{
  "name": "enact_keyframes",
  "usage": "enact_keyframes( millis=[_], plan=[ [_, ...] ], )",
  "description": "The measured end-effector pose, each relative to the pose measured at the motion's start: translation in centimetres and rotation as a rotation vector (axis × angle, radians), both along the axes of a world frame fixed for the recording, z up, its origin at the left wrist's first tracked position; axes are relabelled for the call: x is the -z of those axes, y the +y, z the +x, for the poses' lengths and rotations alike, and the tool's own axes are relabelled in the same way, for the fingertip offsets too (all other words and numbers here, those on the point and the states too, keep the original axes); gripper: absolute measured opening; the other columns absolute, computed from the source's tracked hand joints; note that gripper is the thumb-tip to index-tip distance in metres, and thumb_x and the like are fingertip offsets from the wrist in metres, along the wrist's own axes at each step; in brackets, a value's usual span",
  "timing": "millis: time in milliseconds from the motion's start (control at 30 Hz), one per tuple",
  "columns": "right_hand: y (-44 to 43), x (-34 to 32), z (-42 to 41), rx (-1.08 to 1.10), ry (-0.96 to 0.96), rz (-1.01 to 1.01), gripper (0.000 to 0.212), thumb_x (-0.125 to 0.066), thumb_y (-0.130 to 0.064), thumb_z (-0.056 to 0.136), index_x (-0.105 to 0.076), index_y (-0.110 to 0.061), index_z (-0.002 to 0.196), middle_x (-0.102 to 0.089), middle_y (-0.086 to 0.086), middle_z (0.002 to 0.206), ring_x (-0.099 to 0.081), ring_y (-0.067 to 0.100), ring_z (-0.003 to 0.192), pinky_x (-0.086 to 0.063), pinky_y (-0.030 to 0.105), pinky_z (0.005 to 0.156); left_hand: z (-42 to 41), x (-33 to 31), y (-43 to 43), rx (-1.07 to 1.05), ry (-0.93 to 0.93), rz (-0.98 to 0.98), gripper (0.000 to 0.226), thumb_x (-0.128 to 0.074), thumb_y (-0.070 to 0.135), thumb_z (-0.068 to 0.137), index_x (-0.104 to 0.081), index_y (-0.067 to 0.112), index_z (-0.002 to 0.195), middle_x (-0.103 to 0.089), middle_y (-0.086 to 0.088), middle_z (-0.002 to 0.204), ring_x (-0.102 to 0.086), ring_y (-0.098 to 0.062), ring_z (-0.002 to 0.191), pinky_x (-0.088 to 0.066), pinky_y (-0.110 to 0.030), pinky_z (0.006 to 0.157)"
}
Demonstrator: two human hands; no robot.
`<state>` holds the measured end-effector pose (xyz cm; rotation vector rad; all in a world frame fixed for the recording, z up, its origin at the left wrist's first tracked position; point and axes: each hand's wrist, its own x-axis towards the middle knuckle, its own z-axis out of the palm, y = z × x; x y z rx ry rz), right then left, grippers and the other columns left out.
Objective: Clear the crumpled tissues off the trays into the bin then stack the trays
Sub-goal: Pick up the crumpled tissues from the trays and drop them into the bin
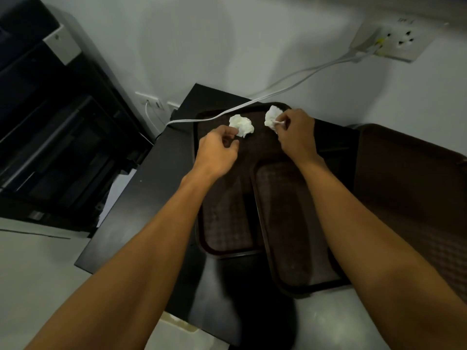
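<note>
Two dark brown trays lie on a black table. The left tray [222, 223] reaches to the far edge; a second tray [285, 236] overlaps its right side. Two crumpled white tissues sit at the left tray's far end. My right hand [297, 133] pinches the right tissue [271, 117] between thumb and fingers. My left hand [218, 150] hovers just below the left tissue [241, 125], its fingertips touching the tissue's near edge, fingers curled but apart. A third brown tray [409, 178] lies at the right.
A white cable [290, 88] runs from a wall socket [394, 40] across the left tray's far rim. A black cabinet [55, 137] stands to the left. A pale bin rim [177, 322] shows under the table's near edge.
</note>
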<state>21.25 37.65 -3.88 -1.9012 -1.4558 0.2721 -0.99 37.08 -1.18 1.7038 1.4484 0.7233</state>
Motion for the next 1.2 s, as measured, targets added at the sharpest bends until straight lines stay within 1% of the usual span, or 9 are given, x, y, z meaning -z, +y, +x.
enact_keyframes(
  millis=[100,200,300,400,567,633,733,900,1200],
  plan=[
    [-1.5,-0.7,0.3,0.003,0.079,0.062,0.017,-0.073,-0.009,0.088,-0.07,-0.012,0.105,-0.064,0.008,0.106,-0.058,0.013,0.092,-0.037,0.0,0.078,1.4,0.6,1.4,0.003,0.073,0.05,0.028,-0.068,0.024,0.094,-0.069,0.023,0.122,-0.064,0.002,0.12,-0.063,-0.013,0.105,-0.055,-0.028,0.091],
    [-2.4,-1.4,0.6,-0.031,0.131,0.029,0.042,-0.071,-0.003,0.085,-0.062,-0.019,0.123,-0.058,0.006,0.119,-0.056,0.012,0.106,-0.04,0.006,0.091,2.6,1.1,2.7,0.029,0.122,0.066,0.032,-0.067,0.02,0.093,-0.067,0.023,0.125,-0.059,-0.001,0.133,-0.06,-0.018,0.114,-0.049,-0.025,0.088],
    [-3.2,-2.0,1.1,-0.026,0.193,-0.014,0.04,-0.062,-0.001,0.09,-0.061,-0.015,0.127,-0.058,0.005,0.121,-0.055,0.011,0.109,-0.034,-0.004,0.084,3.3,2.0,4.3,0.107,0.256,0.124,0.045,-0.067,0.017,0.091,-0.062,0.018,0.136,-0.051,-0.004,0.147,-0.052,-0.021,0.131,-0.044,-0.028,0.104],
    [-4.2,-2.8,1.4,-0.044,0.263,-0.035,0.039,-0.06,-0.002,0.09,-0.064,-0.011,0.127,-0.064,0.0,0.118,-0.057,-0.002,0.1,-0.036,-0.005,0.08,3.8,2.5,5.6,0.18,0.424,0.096,0.059,-0.064,0.017,0.09,-0.05,0.023,0.147,-0.035,-0.007,0.16,-0.033,-0.029,0.147,-0.036,-0.047,0.117],
    [-5.5,-3.6,2.3,-0.046,0.338,-0.06,0.041,-0.055,0.001,0.089,-0.069,-0.015,0.125,-0.066,-0.008,0.116,-0.055,-0.016,0.095,-0.037,-0.006,0.081,4.7,2.8,6.8,0.27,0.54,0.112,0.06,-0.067,0.015,0.089,-0.052,0.027,0.146,-0.041,-0.01,0.155,-0.04,-0.038,0.139,-0.039,-0.056,0.112],
    [-5.8,-3.6,2.7,-0.034,0.38,-0.073,0.042,-0.055,0.002,0.089,-0.069,-0.017,0.123,-0.064,-0.01,0.117,-0.057,-0.009,0.099,-0.044,-0.002,0.077,4.9,3.1,6.9,0.23,0.52,0.146,0.051,-0.07,0.014,0.087,-0.061,0.026,0.135,-0.051,-0.011,0.142,-0.05,-0.037,0.128,-0.046,-0.054,0.104],
    [-6.0,-3.4,3.0,-0.033,0.567,-0.109,0.036,-0.053,0.005,0.091,-0.07,-0.018,0.114,-0.063,-0.008,0.115,-0.07,0.016,0.099,-0.061,0.024,0.071,5.0,3.4,6.8,0.167,0.464,0.164,0.038,-0.073,0.01,0.085,-0.066,0.021,0.121,-0.056,-0.013,0.13,-0.054,-0.035,0.12,-0.052,-0.049,0.097],
    [-6.0,-2.5,3.8,-0.014,0.651,-0.113,0.03,-0.056,0.003,0.09,-0.074,-0.018,0.1,-0.073,0.002,0.107,-0.075,0.018,0.096,-0.064,0.04,0.077,4.9,3.1,5.9,0.063,0.312,0.143,0.023,-0.065,0.008,0.09,-0.067,0.018,0.111,-0.057,-0.009,0.12,-0.059,-0.028,0.103,-0.055,-0.041,0.086],
    [-6.0,-4.7,2.8,-0.034,1.017,-0.014,0.026,-0.059,0.016,0.087,-0.069,-0.004,0.101,-0.07,0.016,0.113,-0.074,0.031,0.102,-0.062,0.035,0.078,3.6,2.1,3.9,-0.065,0.115,0.06,0.02,-0.069,0.007,0.088,-0.067,0.021,0.102,-0.061,-0.001,0.116,-0.063,-0.015,0.096,-0.056,-0.023,0.068]
  ],
)
